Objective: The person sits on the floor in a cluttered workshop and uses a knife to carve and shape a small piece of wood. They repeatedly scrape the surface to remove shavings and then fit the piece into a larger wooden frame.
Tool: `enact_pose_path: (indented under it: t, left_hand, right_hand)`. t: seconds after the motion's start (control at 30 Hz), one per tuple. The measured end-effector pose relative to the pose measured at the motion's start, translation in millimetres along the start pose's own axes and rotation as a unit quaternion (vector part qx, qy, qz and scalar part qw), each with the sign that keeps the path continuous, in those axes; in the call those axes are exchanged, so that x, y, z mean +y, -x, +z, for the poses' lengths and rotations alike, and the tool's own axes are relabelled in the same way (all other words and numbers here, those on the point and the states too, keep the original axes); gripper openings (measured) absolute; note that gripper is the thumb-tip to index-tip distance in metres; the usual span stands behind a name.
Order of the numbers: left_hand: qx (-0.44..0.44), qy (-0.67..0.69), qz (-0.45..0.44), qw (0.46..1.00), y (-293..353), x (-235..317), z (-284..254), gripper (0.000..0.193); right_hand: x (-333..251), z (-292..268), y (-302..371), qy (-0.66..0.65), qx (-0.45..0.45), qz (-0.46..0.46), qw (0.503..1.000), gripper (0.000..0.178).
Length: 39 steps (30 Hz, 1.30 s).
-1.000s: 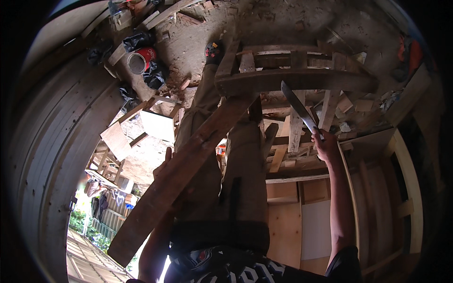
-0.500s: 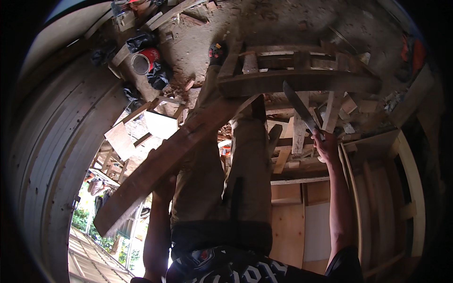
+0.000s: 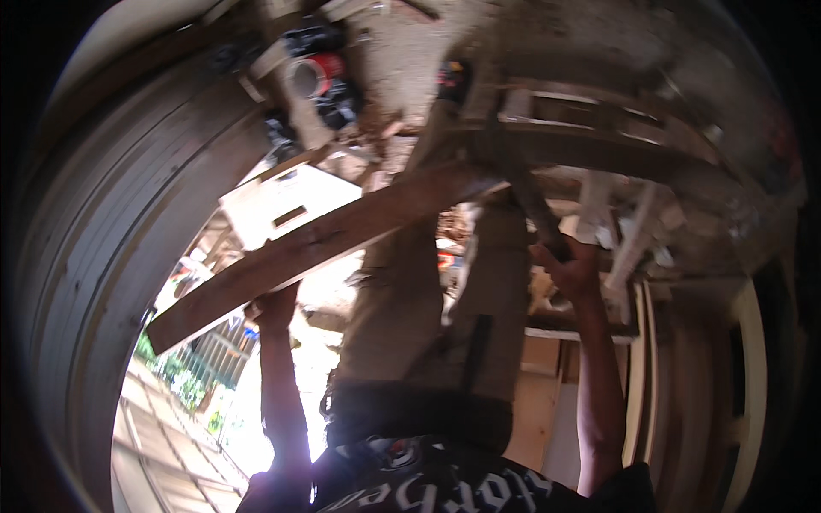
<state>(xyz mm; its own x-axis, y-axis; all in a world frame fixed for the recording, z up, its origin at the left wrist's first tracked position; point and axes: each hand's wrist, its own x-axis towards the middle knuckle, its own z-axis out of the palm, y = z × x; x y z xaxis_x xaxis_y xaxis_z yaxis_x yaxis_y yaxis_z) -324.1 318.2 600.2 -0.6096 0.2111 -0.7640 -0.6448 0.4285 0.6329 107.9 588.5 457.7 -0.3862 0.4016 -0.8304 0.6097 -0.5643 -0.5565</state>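
Observation:
A long wooden plank point(image 3: 321, 244) slants across the front of my legs. My left hand point(image 3: 275, 309) grips it from underneath near its lower left end. The plank's far end lies by a dark horizontal beam point(image 3: 616, 156) of a wooden frame; blur hides whether they touch. My right hand point(image 3: 569, 267) is closed round the grip of a machete point(image 3: 532, 198). Its long dark blade points up and away, close to the plank's far end. Whether the blade touches the wood I cannot tell.
Stacked boards point(image 3: 128, 222) stand at the left. A red bucket point(image 3: 315, 75) lies among black plastic bags point(image 3: 338, 104) on the littered ground. Beyond the plank is a bright pale panel point(image 3: 286, 201). A light wooden frame point(image 3: 748, 368) stands at the right, beside my forearm.
The plank has swung to a flatter slant, its near end raised by my left hand. My right hand has moved left, bringing the machete blade near the plank's far end. The whole view has shifted.

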Motion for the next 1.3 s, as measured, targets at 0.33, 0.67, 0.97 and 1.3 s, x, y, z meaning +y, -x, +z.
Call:
enact_pose_path:
  t: [0.33,0.67,0.97,1.3]
  left_hand:
    - [0.063,-0.160,0.026,0.985,-2.9,28.3,-48.8,0.066]
    - [0.030,0.276,-0.050,0.959,-21.0,12.5,-121.2,0.051]
    - [-0.159,0.257,-0.009,0.953,1.5,21.5,-4.7,0.053]
    - [-0.295,0.271,-0.047,0.915,-25.0,7.2,41.6,0.045]
  right_hand:
    - [-15.6,26.0,2.0,-0.097,-0.001,0.052,0.994,0.039]
    - [0.6,22.6,6.6,-0.251,0.072,0.049,0.964,0.043]
    - [-25.7,49.4,-8.6,-0.316,0.292,0.061,0.901,0.074]
    - [-34.6,8.7,-7.4,-0.331,0.378,0.068,0.862,0.047]
